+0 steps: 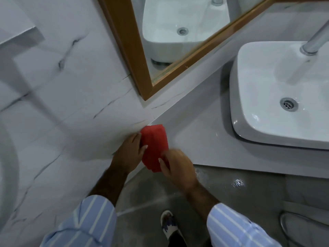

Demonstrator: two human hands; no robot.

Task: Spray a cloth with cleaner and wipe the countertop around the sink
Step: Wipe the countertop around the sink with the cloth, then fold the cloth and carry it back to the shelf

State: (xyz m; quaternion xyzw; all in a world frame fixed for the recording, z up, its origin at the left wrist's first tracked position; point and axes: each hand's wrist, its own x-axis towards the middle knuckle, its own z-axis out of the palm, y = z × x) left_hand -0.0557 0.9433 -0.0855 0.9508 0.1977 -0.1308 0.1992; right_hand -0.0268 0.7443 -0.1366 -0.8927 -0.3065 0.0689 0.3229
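Observation:
A red cloth, folded into a bundle, is held over the left corner of the grey countertop, close to the marble wall. My left hand grips its left side and my right hand grips its lower right edge; the right hand is a little blurred. The white vessel sink sits on the countertop to the right, apart from the cloth. No spray bottle is in view.
A chrome tap rises behind the sink. A wood-framed mirror hangs on the marble wall above the counter. Below is a wet grey floor, with my sandalled foot on it.

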